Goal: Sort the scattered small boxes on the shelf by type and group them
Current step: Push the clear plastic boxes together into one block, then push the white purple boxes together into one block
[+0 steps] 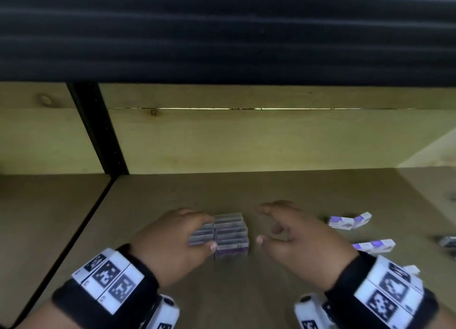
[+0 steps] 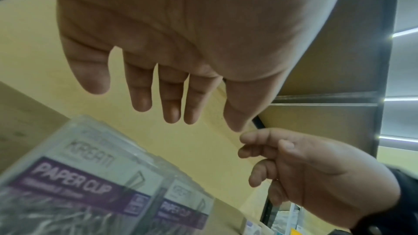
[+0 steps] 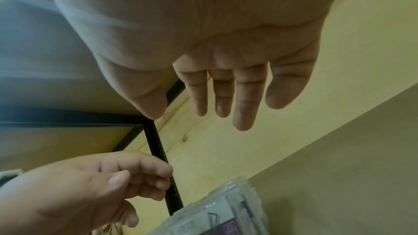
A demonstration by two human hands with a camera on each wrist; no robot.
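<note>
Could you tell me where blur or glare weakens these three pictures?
Head view: both hands and the clear plastic paper-clip boxes are motion-smeared. Left wrist view: bright light strips flare at right, yet the label reads. Right wrist view: the left side is smeared grey and the clear box is soft.

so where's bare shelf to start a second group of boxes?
Free: the shelf board between the paper clip boxes and the wooden back panel, and left of the left hand toward the black post. Crowded: right of the right hand, where purple-and-white boxes lie scattered.
</note>
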